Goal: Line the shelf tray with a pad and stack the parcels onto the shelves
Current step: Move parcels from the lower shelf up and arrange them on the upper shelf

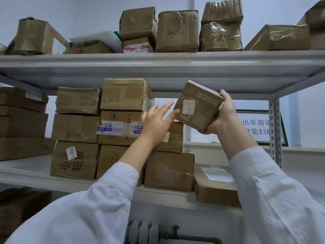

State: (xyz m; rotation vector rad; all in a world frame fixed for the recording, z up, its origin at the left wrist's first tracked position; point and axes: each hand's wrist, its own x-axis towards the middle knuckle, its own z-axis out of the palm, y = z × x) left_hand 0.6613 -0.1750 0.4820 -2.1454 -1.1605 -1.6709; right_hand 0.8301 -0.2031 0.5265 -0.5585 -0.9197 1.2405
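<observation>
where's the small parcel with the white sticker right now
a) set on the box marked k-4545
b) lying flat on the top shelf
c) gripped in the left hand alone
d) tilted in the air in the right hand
d: the right hand grips the small parcel tilted in the air below the upper shelf, while the left hand reaches toward it with straight fingers.

Brown cardboard parcels [78,101]; grey shelf [158,67]; white sleeves [105,199]; blue-printed tape [119,128].
</observation>
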